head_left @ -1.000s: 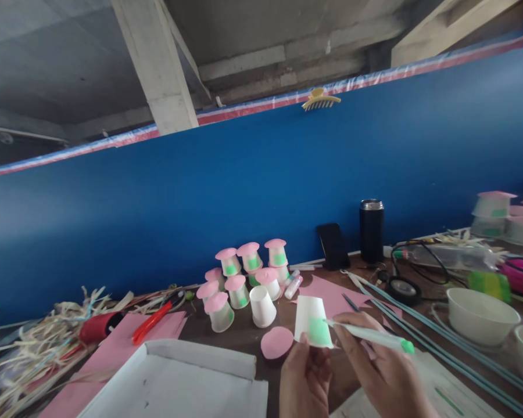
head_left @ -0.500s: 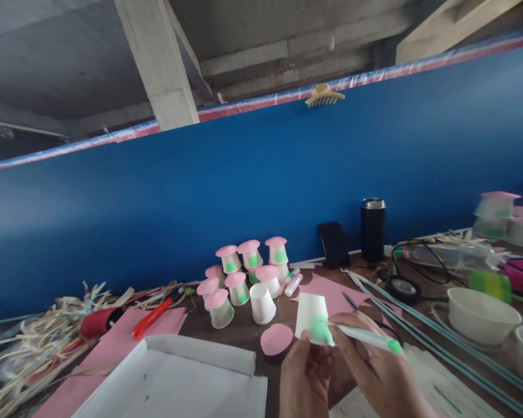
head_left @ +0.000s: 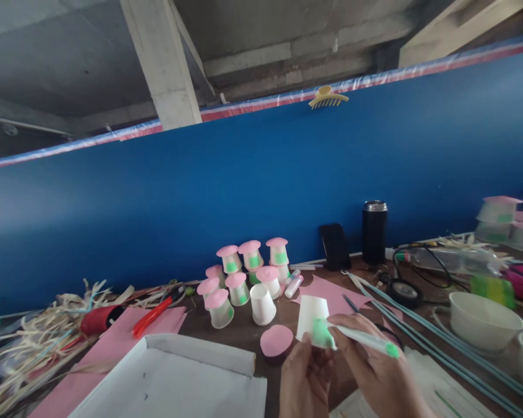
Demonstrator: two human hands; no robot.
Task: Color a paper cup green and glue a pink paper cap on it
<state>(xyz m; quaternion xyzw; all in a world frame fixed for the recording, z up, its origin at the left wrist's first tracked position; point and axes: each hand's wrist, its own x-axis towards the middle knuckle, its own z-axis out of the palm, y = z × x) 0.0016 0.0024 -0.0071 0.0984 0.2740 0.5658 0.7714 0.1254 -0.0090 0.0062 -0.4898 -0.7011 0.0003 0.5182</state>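
Note:
In my left hand [head_left: 307, 368] I grip a white paper cup [head_left: 310, 313] by its lower edge, fingers closed on it. A green patch is coloured on the cup's side. My right hand [head_left: 370, 363] is wrapped round a white marker with a green end [head_left: 366, 338]; its tip meets the cup at the green patch. Just left of the cup lies a pink paper disc [head_left: 276, 341]. Behind that, a plain white paper cup [head_left: 262, 304] stands upside down, beside several upturned cups with pink tops [head_left: 237, 288] and green patches.
A white box lid [head_left: 192, 377] fills the front left, near red-handled pliers [head_left: 157, 313] and pink paper [head_left: 91, 354]. At the back stand a phone [head_left: 335, 246] and a black flask [head_left: 374, 232]. White bowls [head_left: 483, 319] and blue cords [head_left: 444, 337] lie right.
The view has shifted very slightly. Both hands stay nearly in place, with the marker still at the cup's green patch.

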